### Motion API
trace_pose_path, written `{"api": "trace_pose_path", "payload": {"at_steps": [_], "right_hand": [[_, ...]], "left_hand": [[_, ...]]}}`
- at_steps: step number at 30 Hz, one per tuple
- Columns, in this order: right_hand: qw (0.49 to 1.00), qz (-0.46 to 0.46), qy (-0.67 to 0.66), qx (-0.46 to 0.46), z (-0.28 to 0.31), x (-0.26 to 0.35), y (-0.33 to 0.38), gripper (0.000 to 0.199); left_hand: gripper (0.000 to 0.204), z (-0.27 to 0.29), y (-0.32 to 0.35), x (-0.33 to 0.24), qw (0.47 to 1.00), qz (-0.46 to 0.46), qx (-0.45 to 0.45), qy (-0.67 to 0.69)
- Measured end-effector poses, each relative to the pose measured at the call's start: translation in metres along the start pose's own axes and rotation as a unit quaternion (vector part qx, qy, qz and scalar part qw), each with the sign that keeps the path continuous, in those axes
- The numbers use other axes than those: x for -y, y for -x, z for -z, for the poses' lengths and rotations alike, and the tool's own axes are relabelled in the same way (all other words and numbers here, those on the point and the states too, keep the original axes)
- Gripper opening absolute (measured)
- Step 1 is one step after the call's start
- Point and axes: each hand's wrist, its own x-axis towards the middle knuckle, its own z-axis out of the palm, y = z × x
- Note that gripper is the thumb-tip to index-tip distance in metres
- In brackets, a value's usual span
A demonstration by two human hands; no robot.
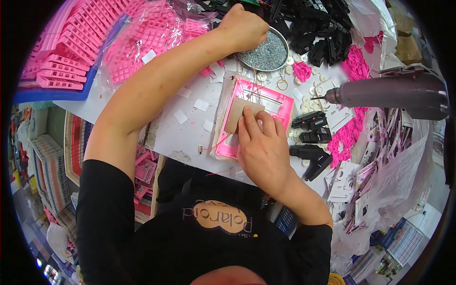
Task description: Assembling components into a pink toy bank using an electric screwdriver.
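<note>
A pink plastic casing (288, 105) lies on the worktable in front of me, with thin wires rising from its upper part. On top of it rests a brown rectangular board (236, 114). My right hand (261, 142) lies over the board, its fingers stretched out and their tips pressing on it. My left hand (244, 29) reaches far forward, curled closed above the left rim of a round metal dish (273, 53) full of small screws. Its fingertips are hidden, so what it holds does not show. Part of a green circuit board (251, 2) appears just beyond it.
An electric screwdriver (384, 95) hangs at the right, its bit pointing left. Black plastic parts (316, 28), white discs and pink pieces (354, 61) crowd the far and right sides. A blue crate (85, 92) of pink frames stands at the left. Paper scraps (201, 105) lie nearby.
</note>
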Motion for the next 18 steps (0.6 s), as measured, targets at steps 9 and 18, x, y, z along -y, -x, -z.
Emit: {"api": "trace_pose_path", "payload": {"at_steps": [9,18], "right_hand": [[0.997,-0.026,-0.065,-0.030,-0.007,-0.001,0.007,0.043],[0.855,-0.057,-0.233,-0.461,0.077,-0.119,0.010,0.041]], "left_hand": [[0.010,0.024,0.149,-0.055,0.914,-0.109,-0.110,0.374],[0.009,-0.015,0.176,-0.076,0.876,-0.039,-0.108,0.468]]}}
